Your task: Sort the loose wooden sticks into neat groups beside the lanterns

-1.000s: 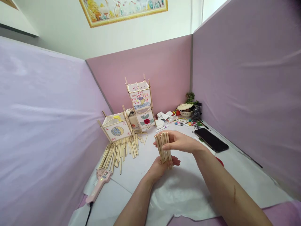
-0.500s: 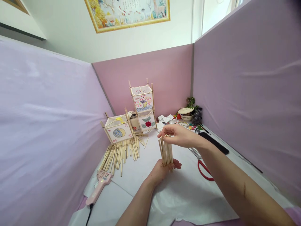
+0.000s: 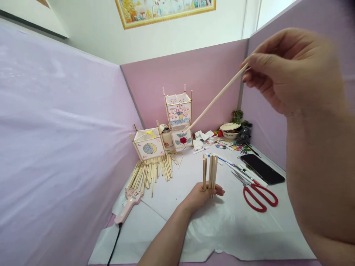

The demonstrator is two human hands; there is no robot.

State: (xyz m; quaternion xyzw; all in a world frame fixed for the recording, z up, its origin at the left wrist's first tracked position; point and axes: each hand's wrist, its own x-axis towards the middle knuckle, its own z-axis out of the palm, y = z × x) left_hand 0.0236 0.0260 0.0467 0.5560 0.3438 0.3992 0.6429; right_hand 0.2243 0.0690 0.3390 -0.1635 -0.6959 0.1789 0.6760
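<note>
My left hand (image 3: 203,193) is closed around a bundle of thin wooden sticks (image 3: 212,171), which stand upright just over the white-covered table. Raised high at the upper right, my right hand (image 3: 291,70) pinches one end of a single wooden stick (image 3: 217,96) between thumb and fingers. That stick slants down to the left, its lower tip overlapping the view of the stacked lanterns (image 3: 181,137) behind it. Red-handled scissors (image 3: 259,195) lie to the right of the bundle with their blades a little apart.
A lantern with a moon picture (image 3: 149,147) stands by a heap of loose sticks (image 3: 155,171). At front left lies a pink glue gun (image 3: 129,207) with a black cord. Pens (image 3: 222,159), a black phone (image 3: 262,169) and a lidded bowl (image 3: 230,131) are on the right.
My right hand has risen away from the bundle's top toward the upper right, bringing one stick with it. My left hand keeps its hold on the thinner-looking bundle. The view has shifted slightly.
</note>
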